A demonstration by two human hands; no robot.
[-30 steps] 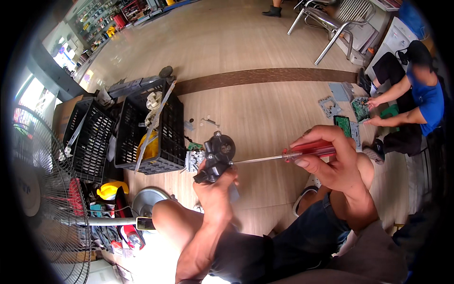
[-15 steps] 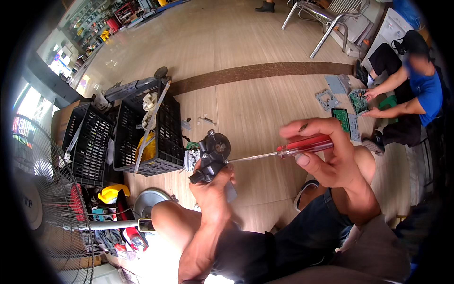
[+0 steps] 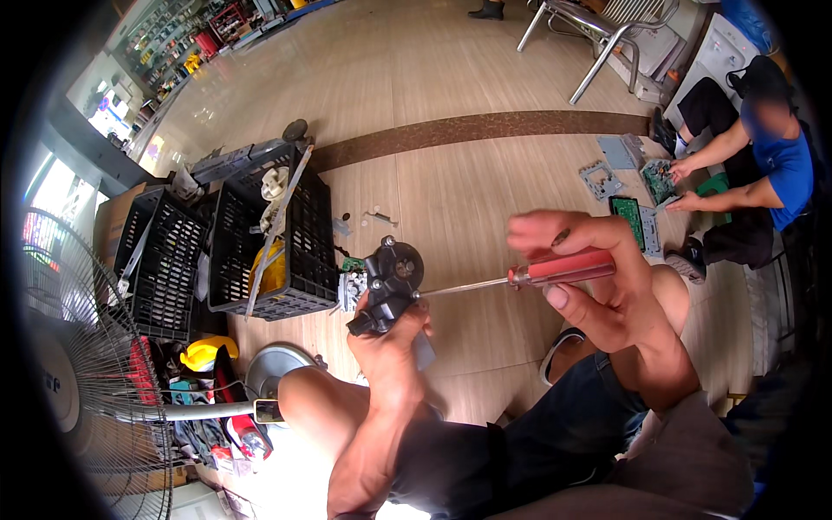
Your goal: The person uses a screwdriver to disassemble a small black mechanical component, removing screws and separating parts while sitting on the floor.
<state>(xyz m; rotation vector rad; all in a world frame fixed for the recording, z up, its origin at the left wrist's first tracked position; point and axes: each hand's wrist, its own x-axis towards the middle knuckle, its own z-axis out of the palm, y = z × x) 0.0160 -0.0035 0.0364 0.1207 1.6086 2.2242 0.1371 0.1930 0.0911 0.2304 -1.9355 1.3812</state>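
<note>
A black motor-like part [image 3: 392,276] with a round housing is gripped in my left hand [image 3: 387,368], held up in front of my knees. My right hand [image 3: 611,290] holds a screwdriver [image 3: 562,268] by its clear red handle, with thumb and fingers around it. The metal shaft points left, and its tip meets a screw on the right side of the black part. Whether the tip sits fully in the screw head is too small to tell.
Two black plastic crates [image 3: 286,234] with parts stand at the left, near a large fan [image 3: 78,373]. Small loose pieces lie on the floor beyond my left hand. At the right a co-worker [image 3: 771,173] holds a green circuit board [image 3: 658,180]. A metal chair [image 3: 607,30] stands far back.
My right hand's fingers have shifted slightly around the screwdriver handle. The black part and my left hand stay in place, with the tip still at the screw.
</note>
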